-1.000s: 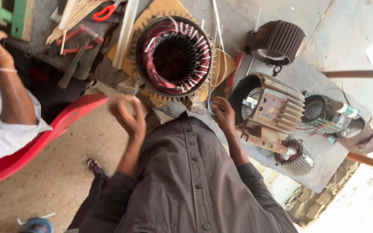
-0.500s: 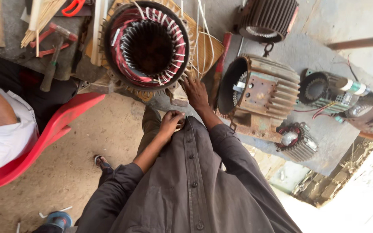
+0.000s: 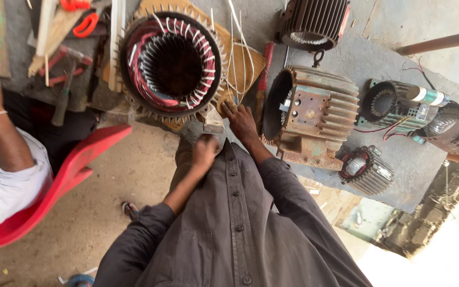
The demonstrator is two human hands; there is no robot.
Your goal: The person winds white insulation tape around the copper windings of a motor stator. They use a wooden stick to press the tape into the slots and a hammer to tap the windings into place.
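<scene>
Big stator (image 3: 172,64) with red windings sits at the bench edge, rusty motor housing (image 3: 314,114) just beside it. Right hand (image 3: 240,121) rests fingers-spread in the gap between them; left hand (image 3: 204,154), loosely curled, is against the dark shirt (image 3: 240,228). Red chair (image 3: 65,180) crowds the left.

soft, even daylight, blown-out glare at the bottom right corner, wide-angle bending at the edges.

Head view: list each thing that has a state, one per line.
Left hand: closed, against the shirt front.
Right hand: fingers spread, at the stator's edge.
Large stator: open-ended, windings exposed.
Rusty motor housing: on its side, hollow.
Red chair: a seated person on it.
</scene>
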